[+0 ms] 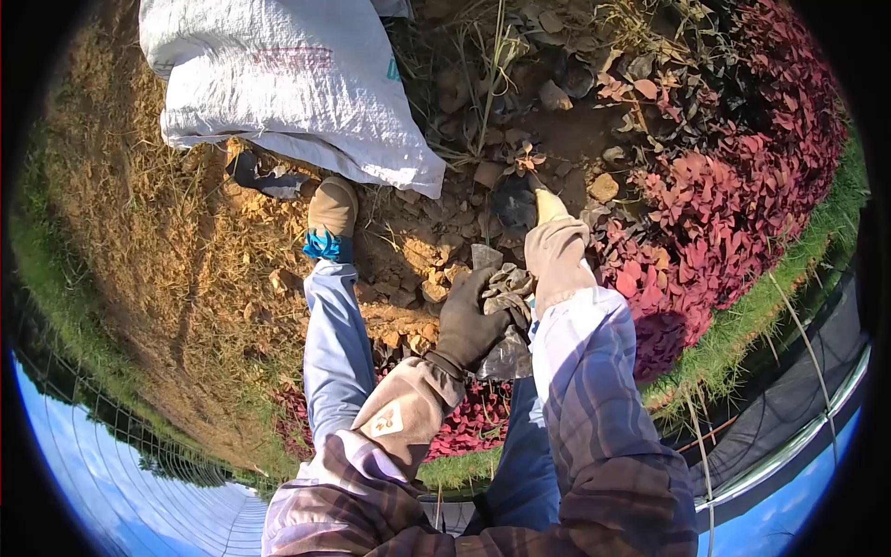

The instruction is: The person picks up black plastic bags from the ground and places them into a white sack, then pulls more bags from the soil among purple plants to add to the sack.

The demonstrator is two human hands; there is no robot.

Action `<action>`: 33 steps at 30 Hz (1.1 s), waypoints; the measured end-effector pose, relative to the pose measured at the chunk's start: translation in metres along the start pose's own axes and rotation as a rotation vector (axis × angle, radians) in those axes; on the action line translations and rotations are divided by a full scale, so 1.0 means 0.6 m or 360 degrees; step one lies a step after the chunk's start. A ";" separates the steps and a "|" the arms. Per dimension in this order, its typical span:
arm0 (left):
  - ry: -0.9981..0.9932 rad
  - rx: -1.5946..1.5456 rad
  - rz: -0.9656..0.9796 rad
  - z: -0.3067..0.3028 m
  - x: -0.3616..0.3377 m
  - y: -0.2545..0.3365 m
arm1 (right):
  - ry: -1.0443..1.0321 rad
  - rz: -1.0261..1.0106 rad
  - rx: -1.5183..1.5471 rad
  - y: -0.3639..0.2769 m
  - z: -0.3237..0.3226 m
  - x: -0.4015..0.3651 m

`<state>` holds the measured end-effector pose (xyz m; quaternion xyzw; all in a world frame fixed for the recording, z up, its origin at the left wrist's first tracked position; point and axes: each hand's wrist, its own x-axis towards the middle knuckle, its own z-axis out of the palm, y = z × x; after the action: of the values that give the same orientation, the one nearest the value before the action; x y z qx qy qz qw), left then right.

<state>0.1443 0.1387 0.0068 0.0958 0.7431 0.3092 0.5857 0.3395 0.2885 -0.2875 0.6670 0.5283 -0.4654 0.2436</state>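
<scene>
My left hand [471,320], in a dark glove, is closed around a bunch of crumpled grey-black plastic [506,357] close to my knees. My right hand [549,206], in a pale yellow glove, reaches forward to the ground with its fingers together. Beside its fingertips lies a piece of black plastic [513,202], and just beyond them is a small reddish-leaved sprig [529,160]. What the right fingers grip, if anything, is hidden.
A white woven sack [288,84] lies ahead on the left, with a dark scrap [264,176] by its lower edge. My boot [332,209] stands beside it. Stones [554,96] and soil clods cover the ground. Red-leaved shrubs [715,223] border the right.
</scene>
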 end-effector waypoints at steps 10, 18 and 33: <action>-0.0064 0.0032 -0.0175 -0.004 -0.002 0.013 | 0.0015 0.0161 0.1477 -0.121 -0.070 -0.116; -0.0056 0.0067 -0.0230 -0.001 -0.002 0.019 | -0.0100 0.0054 0.0611 -0.055 0.023 -0.065; -0.0137 0.0158 -0.0010 -0.001 -0.004 0.023 | 0.0539 -0.0381 0.0948 -0.149 -0.065 -0.202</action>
<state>0.1416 0.1484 0.0168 0.1358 0.7318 0.2657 0.6127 0.2694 0.2912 -0.1489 0.7099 0.4767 -0.5070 -0.1085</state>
